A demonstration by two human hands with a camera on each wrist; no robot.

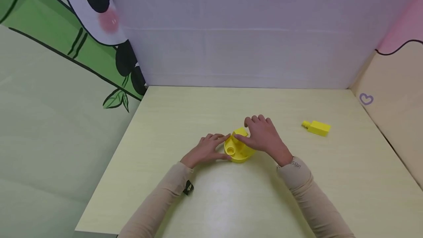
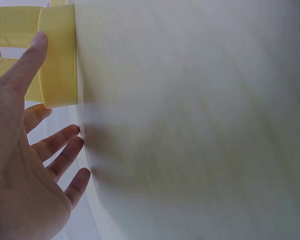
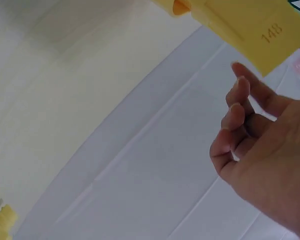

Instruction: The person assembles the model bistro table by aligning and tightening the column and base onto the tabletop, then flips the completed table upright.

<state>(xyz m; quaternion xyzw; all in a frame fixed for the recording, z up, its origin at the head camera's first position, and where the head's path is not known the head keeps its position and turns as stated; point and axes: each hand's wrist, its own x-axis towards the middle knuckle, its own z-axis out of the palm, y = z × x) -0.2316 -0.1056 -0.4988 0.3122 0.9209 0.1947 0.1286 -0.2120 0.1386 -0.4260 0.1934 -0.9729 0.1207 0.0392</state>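
A round, shallow yellow dish (image 1: 239, 160) stands on the table, with yellow bottle-shaped pieces upright in it. My left hand (image 1: 209, 148) holds the dish at its left side, thumb on the near wall and forefinger farther round; its other fingers are spread in the left wrist view. Over the far side of the dish is my right hand (image 1: 264, 135), beside a block-shaped yellow piece (image 3: 255, 35) marked 148. In the right wrist view its fingers are bent, with a gap between them and that piece. The right thumb is mostly hidden there; from the head it reaches toward the piece.
Another yellow bottle-shaped piece (image 1: 318, 128) lies on its side to the right, its narrow neck pointing left. A pale wooden table (image 1: 185, 109) meets a lilac wall panel (image 1: 244, 58) at the back and a decorated panel (image 1: 390, 94) on the right.
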